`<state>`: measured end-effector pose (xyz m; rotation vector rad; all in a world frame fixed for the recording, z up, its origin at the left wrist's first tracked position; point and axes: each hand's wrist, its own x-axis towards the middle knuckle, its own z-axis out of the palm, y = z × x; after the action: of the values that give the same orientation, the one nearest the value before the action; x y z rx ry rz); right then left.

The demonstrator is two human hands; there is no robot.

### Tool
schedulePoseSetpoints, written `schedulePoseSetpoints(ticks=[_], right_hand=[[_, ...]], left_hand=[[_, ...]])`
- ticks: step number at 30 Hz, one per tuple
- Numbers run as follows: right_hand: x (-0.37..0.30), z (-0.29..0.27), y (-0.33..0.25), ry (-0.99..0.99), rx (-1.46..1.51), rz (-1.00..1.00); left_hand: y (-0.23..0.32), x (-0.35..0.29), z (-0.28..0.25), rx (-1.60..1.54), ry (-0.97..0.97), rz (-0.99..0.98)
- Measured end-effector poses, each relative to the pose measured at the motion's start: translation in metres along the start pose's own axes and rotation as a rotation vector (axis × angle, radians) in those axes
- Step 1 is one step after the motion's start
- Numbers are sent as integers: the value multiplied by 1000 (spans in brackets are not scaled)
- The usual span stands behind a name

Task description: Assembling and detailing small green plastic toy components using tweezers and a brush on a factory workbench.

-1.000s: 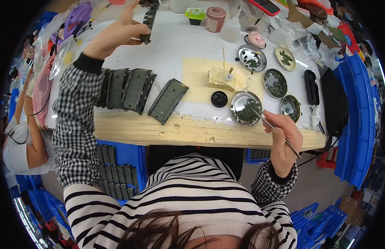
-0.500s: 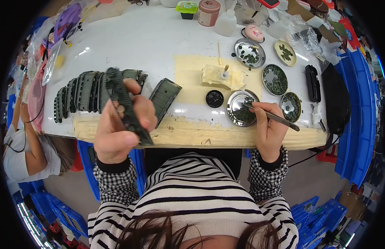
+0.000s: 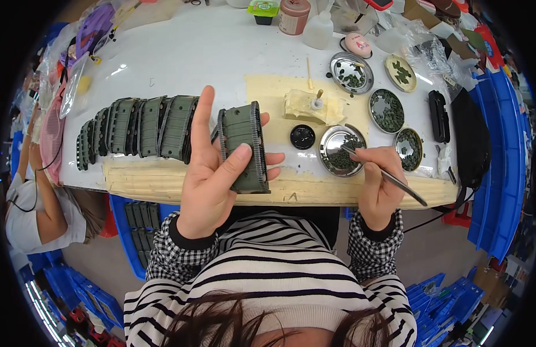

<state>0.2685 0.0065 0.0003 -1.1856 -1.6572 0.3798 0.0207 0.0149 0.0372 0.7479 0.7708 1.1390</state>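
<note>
On the white table (image 3: 181,52), a row of green panels (image 3: 150,128) is lined up at left. One loose panel (image 3: 238,128) is held above the near edge by the left hand (image 3: 205,194), thumb in front, fingers spread behind; could easily be dropped if that light-looking grip slips. Over a metal dish (image 3: 327,155), tweezers (image 3: 402,186) are pinched by the right hand's (image 3: 379,188) curled fingers. If the rim gets knocked, tiny green bits (image 3: 341,162) might be scattered. Can't tell if any's gripped.
</note>
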Motion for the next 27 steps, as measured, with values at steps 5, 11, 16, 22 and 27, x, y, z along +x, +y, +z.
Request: schedulePoseSetpoints(ticks=[5, 11, 16, 22, 27], right_hand=[[16, 4, -51, -196, 0, -316], [25, 22, -52, -269, -22, -537], [26, 26, -56, -300, 106, -432], [23, 25, -54, -323, 504, 0], [24, 30, -52, -315, 504, -60]], left_hand=[[-13, -5, 1, -65, -139, -191], [-14, -5, 5, -234, -232, -304], [-21, -5, -7, -213, -258, -296], [-21, -5, -6, -332, -304, -323], [-21, -5, -6, -327, -304, -307]])
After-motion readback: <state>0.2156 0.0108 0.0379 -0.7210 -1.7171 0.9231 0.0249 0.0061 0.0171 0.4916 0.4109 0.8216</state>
